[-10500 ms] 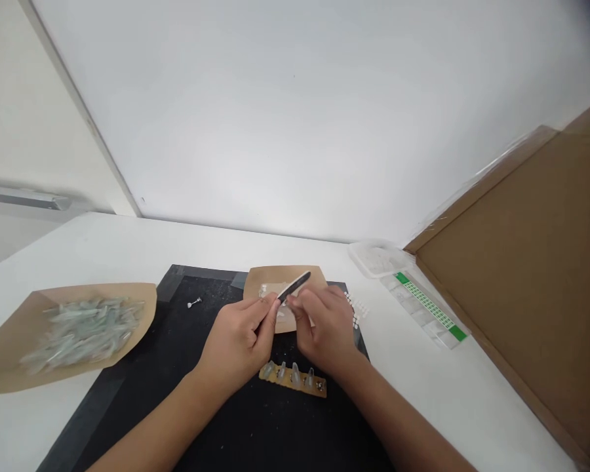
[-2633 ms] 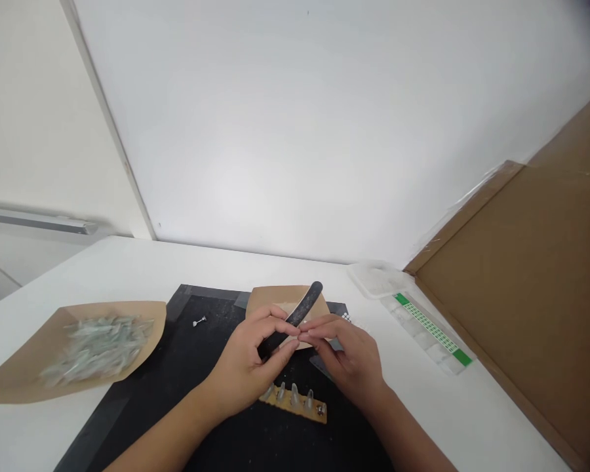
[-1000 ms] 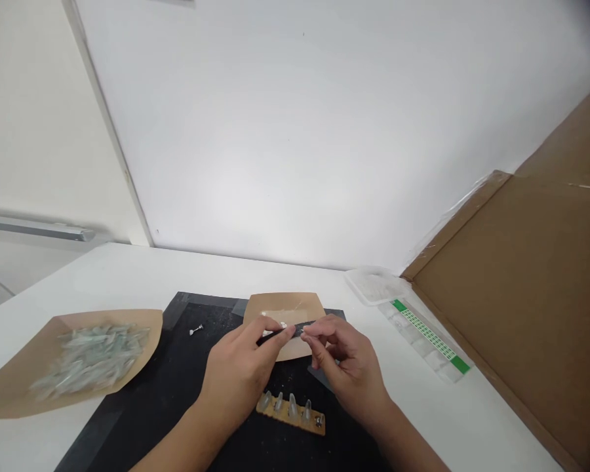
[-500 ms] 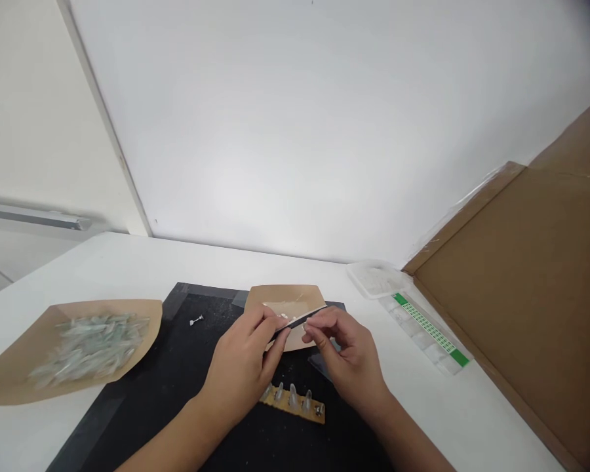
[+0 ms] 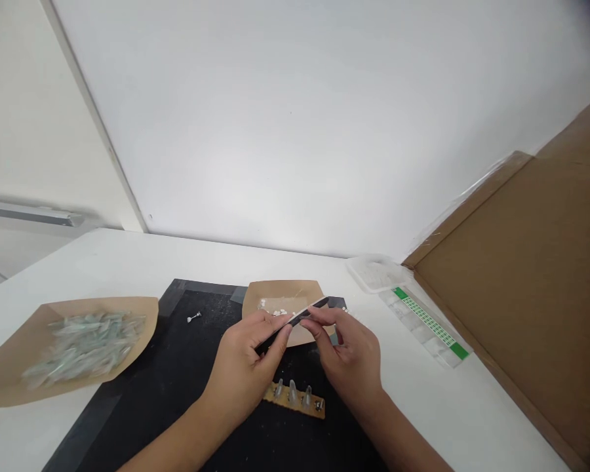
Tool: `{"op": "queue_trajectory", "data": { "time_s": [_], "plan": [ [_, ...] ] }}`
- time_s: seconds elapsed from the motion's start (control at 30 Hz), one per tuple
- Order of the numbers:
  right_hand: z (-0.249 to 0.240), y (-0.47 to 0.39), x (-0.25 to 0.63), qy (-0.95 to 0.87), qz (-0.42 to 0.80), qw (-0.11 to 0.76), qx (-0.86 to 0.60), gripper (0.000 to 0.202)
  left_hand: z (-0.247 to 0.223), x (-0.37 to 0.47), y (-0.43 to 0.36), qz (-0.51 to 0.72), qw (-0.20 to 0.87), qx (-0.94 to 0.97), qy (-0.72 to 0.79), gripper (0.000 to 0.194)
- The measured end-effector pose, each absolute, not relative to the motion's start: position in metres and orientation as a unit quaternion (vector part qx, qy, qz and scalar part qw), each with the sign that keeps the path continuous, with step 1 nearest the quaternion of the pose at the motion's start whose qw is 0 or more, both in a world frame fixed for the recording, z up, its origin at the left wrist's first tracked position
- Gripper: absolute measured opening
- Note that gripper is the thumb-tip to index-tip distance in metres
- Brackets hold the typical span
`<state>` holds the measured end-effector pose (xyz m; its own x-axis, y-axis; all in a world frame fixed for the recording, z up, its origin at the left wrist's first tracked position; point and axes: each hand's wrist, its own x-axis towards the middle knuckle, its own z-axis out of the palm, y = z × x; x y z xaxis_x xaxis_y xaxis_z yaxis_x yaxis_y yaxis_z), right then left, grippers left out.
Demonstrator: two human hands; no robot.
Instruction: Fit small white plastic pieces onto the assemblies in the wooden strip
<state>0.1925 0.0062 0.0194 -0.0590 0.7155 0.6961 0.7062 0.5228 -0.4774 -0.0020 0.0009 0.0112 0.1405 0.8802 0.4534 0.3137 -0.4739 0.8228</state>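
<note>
In the head view, a slim black nail file with a pale edge slants up to the right above the dark mat. My left hand is closed on its lower part, thumb and fingers pinching it. My right hand is closed in a pinch against the upper part of the file; whatever small piece its fingertips hold is hidden. Below the hands, a tan strip carries several clear nail tips standing upright. Its left end is covered by my left hand. Behind the file, a brown paper tray holds small white pieces.
A larger brown tray with many clear, pale-green slivers stands at left. One small metal stand lies on the black mat. At right are a translucent container, a clear compartmented case with a green label, and a cardboard panel.
The nail file has shifted slightly and shows more of its length between my hands. My right fingertips have moved a little along it. The view has tilted slightly.
</note>
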Motion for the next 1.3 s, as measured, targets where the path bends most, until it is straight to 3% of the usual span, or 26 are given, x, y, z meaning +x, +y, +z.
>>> {"op": "queue_trajectory", "data": {
  "time_s": [0.2, 0.47, 0.77, 1.03, 1.3],
  "plan": [
    [0.014, 0.009, 0.189, -0.777, -0.006, 0.472, -0.418, 0.009, 0.012, 0.001, 0.0, 0.506, 0.282, 0.684, 0.444, 0.024],
    [0.006, 0.016, 0.189, -0.804, -0.059, 0.402, -0.435, 0.017, 0.015, 0.0, 0.001, 0.506, 0.308, 0.682, 0.429, 0.023],
    [0.003, 0.012, 0.186, -0.807, -0.01, 0.412, -0.423, 0.017, 0.015, 0.0, 0.0, 0.51, 0.388, 0.652, 0.405, 0.025],
    [0.001, 0.016, 0.181, -0.764, 0.011, 0.47, -0.442, 0.015, 0.018, 0.0, 0.0, 0.521, 0.333, 0.671, 0.41, 0.022],
    [-0.001, 0.017, 0.172, -0.776, 0.041, 0.47, -0.419, 0.015, 0.016, -0.002, 0.0, 0.522, 0.284, 0.689, 0.416, 0.025]
  ]
}}
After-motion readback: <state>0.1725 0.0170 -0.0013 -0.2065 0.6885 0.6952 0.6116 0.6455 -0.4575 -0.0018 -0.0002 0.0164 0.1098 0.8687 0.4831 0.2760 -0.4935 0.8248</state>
